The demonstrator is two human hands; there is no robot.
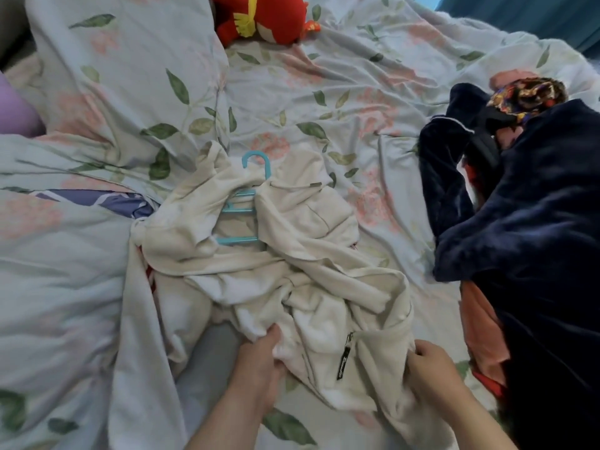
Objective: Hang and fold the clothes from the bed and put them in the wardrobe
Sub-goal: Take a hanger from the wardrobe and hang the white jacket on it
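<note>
I'm mid-hanging: both my left hand [259, 362] and right hand [431, 368] grip the cream hoodie [292, 254], crumpled mid-bed over the teal hanger [242, 203]. Next, I'd straighten it onto that hanger.

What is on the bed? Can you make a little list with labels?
bed cover: floral duvet
middle: cream hoodie, crumpled
hanger: turquoise hanger, partly inside the hoodie
left hand: grips the hoodie
right hand: grips the hoodie
right side: navy fleece garment
top: red plush toy
</note>
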